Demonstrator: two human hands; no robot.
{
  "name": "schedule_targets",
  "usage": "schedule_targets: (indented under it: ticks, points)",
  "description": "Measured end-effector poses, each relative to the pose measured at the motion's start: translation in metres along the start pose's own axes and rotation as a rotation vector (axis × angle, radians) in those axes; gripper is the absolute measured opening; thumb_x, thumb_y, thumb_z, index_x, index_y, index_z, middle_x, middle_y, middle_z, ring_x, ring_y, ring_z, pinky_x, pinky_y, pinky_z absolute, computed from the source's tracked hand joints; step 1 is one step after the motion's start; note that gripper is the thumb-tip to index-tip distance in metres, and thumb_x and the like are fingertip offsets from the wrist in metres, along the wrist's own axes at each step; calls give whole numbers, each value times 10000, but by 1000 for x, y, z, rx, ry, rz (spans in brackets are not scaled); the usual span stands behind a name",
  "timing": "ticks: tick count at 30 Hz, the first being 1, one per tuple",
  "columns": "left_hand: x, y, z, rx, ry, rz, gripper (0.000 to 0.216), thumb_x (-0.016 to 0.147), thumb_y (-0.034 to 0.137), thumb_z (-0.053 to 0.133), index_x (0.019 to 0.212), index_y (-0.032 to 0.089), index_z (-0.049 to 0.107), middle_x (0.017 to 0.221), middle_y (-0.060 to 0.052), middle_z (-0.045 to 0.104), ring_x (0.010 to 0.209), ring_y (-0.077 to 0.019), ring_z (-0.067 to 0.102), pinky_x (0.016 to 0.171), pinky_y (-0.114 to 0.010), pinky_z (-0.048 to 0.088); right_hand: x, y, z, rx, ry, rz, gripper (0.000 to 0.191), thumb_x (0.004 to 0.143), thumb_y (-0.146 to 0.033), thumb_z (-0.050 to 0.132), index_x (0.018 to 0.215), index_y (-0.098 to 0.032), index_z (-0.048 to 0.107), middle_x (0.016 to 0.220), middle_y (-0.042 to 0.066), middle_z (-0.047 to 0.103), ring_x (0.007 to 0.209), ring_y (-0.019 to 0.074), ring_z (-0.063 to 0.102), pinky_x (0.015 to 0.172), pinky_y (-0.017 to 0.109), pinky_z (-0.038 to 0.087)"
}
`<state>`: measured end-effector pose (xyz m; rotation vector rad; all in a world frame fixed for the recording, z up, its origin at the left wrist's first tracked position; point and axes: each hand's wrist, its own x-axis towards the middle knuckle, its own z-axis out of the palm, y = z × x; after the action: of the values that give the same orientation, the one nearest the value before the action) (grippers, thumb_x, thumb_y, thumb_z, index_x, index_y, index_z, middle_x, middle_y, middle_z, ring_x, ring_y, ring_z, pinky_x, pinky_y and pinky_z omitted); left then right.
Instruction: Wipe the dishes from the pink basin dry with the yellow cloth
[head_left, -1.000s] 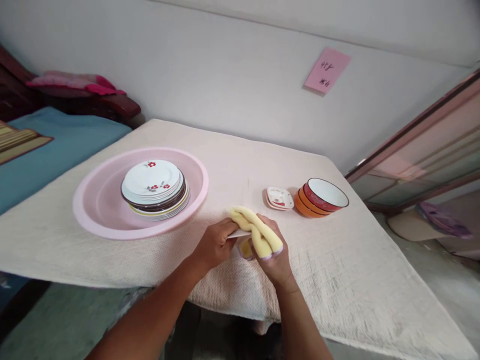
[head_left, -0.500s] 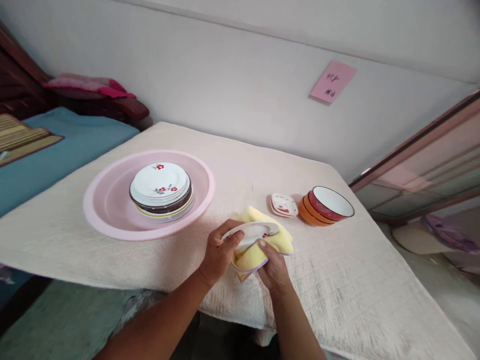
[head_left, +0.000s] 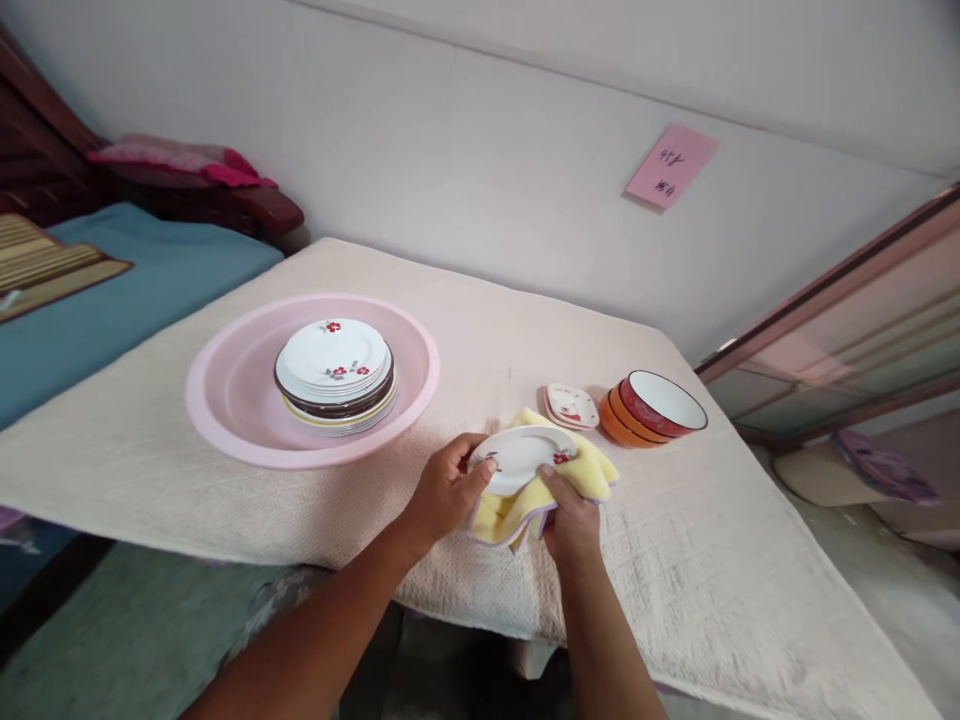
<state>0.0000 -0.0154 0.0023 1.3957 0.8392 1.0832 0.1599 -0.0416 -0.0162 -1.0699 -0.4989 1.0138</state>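
White with small red flowers, the small plate [head_left: 523, 457] sits just above the near middle of the table, held between both hands and tipped slightly toward the camera. A left hand [head_left: 444, 495] grips its left rim, thumb on top and fingers curled beneath. At the other side the right hand [head_left: 574, 520] closes on the yellow cloth [head_left: 517, 505], which is bunched under the plate and spills out to the right; the thumb presses on the plate's right rim, next to a red flower. Plate and cloth hover just over the cream tablecloth [head_left: 712, 560]; whether the cloth's lowest fold touches it I cannot tell. Farther back and to the left lies a wide pink basin [head_left: 225, 400] with a stack of plates [head_left: 335, 375] inside, the top one white with the same red flowers. Just behind the held plate, to the right, lie small square dishes [head_left: 571, 406], and beside them, touching or nearly so, a stack of bowls [head_left: 654, 408], orange below and red with a white inside on top. A pink note [head_left: 671, 165] is stuck to the pale wall. At far left is a blue cover [head_left: 112, 290] with a pink cushion [head_left: 180, 160] behind it; a glass-panelled frame [head_left: 847, 330] leans at right
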Motion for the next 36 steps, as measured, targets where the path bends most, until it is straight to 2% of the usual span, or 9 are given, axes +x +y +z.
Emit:
schedule_targets:
  ticks: [6, 15, 19, 26, 30, 36]
  points:
    - [-9, 2, -8, 185, -9, 68, 307, 838, 365, 533, 1053, 158, 603, 899, -41, 646, 791, -162, 579, 717, -253, 447, -7, 8, -14, -149, -20, -9, 363, 639, -208, 752, 981, -191, 631, 881, 5, 698, 751, 179, 651, 680, 315, 550]
    - [-15, 10, -13, 276, -20, 126, 272, 853, 365, 516, 1009, 162, 608, 844, -17, 644, 720, -135, 570, 652, -224, 434, -18, -3, -9, -378, -20, -59, 406, 583, -287, 785, 945, -160, 652, 922, 58, 711, 817, 222, 658, 716, 344, 541]
    - [-16, 12, -13, 307, -42, 158, 242, 858, 350, 511, 979, 171, 620, 827, -8, 648, 716, -129, 576, 657, -218, 431, -19, -2, -11, -449, -70, -93, 410, 597, -307, 773, 955, -153, 646, 939, 75, 713, 826, 235, 663, 727, 355, 539]
    - [-18, 15, -17, 349, -55, 189, 249, 848, 341, 533, 1018, 181, 618, 932, -34, 673, 810, -154, 612, 715, -233, 454, -18, 3, -13, -494, -182, -205, 366, 653, -301, 742, 983, -167, 657, 990, 80, 706, 893, 241, 658, 783, 349, 532]
    - [-18, 15, -17, 397, -112, 202, 232, 848, 329, 540, 1012, 198, 640, 909, -31, 686, 812, -161, 623, 728, -244, 456, -24, -1, -6, -482, -267, -233, 322, 695, -284, 718, 997, -185, 666, 1024, 72, 702, 906, 229, 654, 844, 353, 514]
    - [-20, 12, -8, 380, -48, 209, 228, 862, 310, 520, 1001, 204, 666, 854, -29, 681, 743, -148, 610, 674, -231, 450, -24, 2, -9, -440, -189, -263, 309, 655, -258, 750, 945, -189, 670, 940, 58, 717, 839, 225, 660, 807, 352, 524]
